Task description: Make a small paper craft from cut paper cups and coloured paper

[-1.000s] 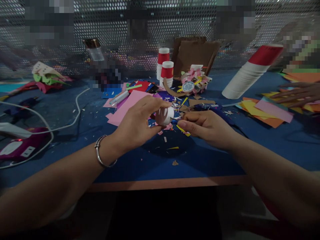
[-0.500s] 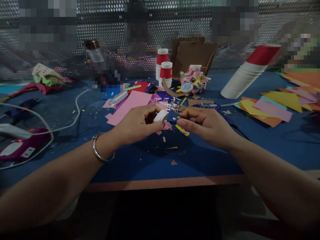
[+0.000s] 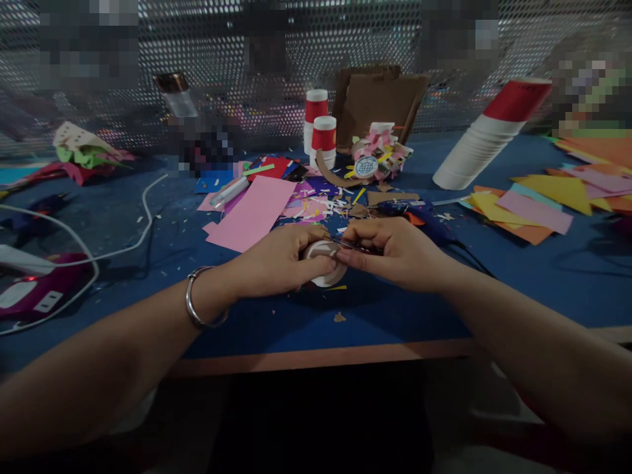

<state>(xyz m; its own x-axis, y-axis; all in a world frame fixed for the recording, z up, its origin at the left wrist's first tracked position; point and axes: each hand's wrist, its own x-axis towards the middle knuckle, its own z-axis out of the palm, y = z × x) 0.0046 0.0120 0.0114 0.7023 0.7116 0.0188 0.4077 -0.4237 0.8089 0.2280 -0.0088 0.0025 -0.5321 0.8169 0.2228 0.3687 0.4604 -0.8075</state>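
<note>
My left hand [image 3: 281, 263] is closed round a small white round piece [image 3: 323, 273], like a cut paper cup base, held low over the blue table [image 3: 395, 316]. My right hand [image 3: 390, 250] is closed too, pinching a thin dark tool [image 3: 353, 245] whose tip lies across the top of the white piece. Both hands meet at the table's middle, just above paper scraps. A metal bangle [image 3: 197, 306] circles my left wrist.
Pink paper [image 3: 254, 214] and coloured scraps lie beyond my hands. Two red-and-white cups [image 3: 323, 138], a decorated craft piece [image 3: 375, 158] and brown cardboard [image 3: 380, 102] stand further back. A tilted cup stack [image 3: 486, 138] and coloured sheets [image 3: 538, 207] are right; a glue gun [image 3: 424, 220], white cable [image 3: 143, 224] left.
Both hands have dropped toward the table and drawn closer. The white piece turned in my left hand. The other person's hand at the far right has left the coloured sheets.
</note>
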